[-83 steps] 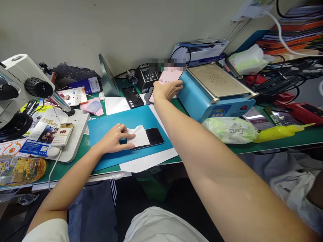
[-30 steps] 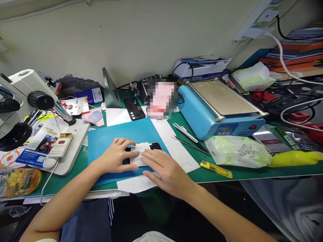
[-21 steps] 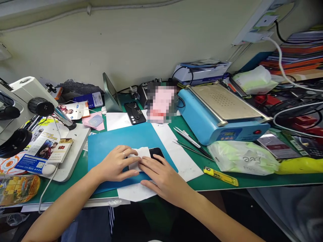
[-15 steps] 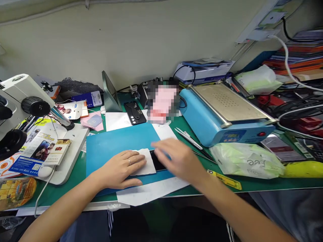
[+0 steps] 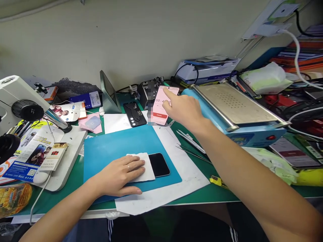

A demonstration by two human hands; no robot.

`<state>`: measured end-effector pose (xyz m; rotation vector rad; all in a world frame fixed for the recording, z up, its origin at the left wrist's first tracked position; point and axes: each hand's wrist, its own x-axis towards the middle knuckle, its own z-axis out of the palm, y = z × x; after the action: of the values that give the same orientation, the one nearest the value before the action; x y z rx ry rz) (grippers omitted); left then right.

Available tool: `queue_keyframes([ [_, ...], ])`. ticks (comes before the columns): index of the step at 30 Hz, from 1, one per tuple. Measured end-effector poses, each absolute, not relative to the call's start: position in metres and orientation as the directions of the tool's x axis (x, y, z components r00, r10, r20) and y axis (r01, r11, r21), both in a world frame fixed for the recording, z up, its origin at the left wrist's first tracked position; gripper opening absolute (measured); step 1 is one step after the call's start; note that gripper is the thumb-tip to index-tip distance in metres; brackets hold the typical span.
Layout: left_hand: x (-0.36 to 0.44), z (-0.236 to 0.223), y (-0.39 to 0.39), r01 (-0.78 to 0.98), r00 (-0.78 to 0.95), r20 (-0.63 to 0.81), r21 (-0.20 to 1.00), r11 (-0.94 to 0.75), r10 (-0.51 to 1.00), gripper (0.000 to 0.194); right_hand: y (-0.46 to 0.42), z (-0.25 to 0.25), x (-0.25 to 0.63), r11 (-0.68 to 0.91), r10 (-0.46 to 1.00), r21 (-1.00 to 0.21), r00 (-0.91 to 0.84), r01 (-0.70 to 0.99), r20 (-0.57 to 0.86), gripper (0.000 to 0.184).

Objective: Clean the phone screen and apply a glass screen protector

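Note:
My left hand (image 5: 126,174), a ring on one finger, lies flat with fingers stretched on a folded white tissue (image 5: 149,169). Under the tissue is a smartphone with a dark screen (image 5: 160,164); its right part shows, while the rest is hidden. Both lie on a blue mat (image 5: 108,143). At the back, my right hand (image 5: 185,109) points with its index finger extended at the upper part of a propped phone with a pink timer screen (image 5: 160,109). Nothing is held in that hand. Whether the fingertip touches the screen, I cannot tell.
A blue machine with a perforated metal plate (image 5: 229,101) stands right, beside tweezers (image 5: 190,139) and a yellow cutter (image 5: 217,181). A black phone case (image 5: 135,114) lies behind the mat. To the left is a microscope stand (image 5: 68,168) with packets on its base.
My right hand has left the phone on the mat and reached up and back to the pink-screened phone. My left hand stays on the tissue. The view has shifted slightly.

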<state>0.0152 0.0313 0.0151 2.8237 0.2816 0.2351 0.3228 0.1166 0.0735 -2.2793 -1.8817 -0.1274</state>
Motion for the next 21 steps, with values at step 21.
queue_keyframes([
  [21,0.027,0.018,0.017,0.28,0.96,-0.114,0.367,-0.887,0.256,0.093,-0.022,-0.004,0.312,0.272,0.92,-0.516,-0.063,0.812,0.386,0.037],
])
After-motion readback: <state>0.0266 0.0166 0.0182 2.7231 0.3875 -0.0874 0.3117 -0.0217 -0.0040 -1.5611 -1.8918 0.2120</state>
